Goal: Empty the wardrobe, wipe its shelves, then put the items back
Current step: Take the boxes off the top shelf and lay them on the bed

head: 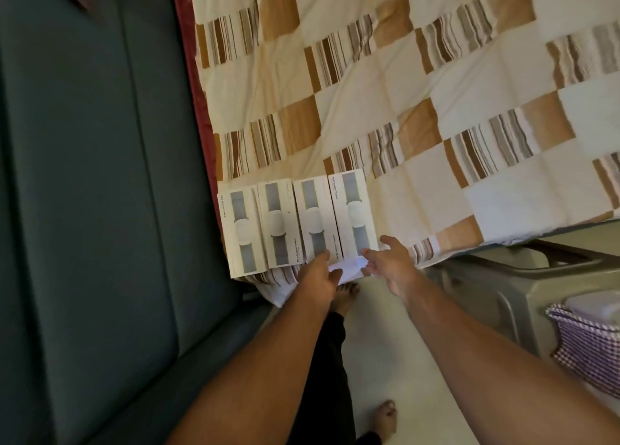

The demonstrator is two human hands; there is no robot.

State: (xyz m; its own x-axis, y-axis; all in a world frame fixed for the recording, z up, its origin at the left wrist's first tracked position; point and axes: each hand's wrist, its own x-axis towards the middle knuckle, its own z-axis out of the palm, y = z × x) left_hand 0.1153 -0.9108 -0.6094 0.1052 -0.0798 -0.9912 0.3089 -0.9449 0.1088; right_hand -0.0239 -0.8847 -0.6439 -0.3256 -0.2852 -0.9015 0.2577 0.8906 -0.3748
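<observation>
Four boxes [297, 221] lie side by side on the bed [436, 108] edge, long axes pointing away; left hand [318, 273] and right hand [391, 260], fingers straight, touch the rightmost box's near end, right hand nearer.

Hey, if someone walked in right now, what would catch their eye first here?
Four white boxes lie side by side in a row at the near corner of the checked bedspread. Both hands meet at the row's near end, the left hand and right hand around the rightmost box. A dark green wardrobe fills the left.
</observation>
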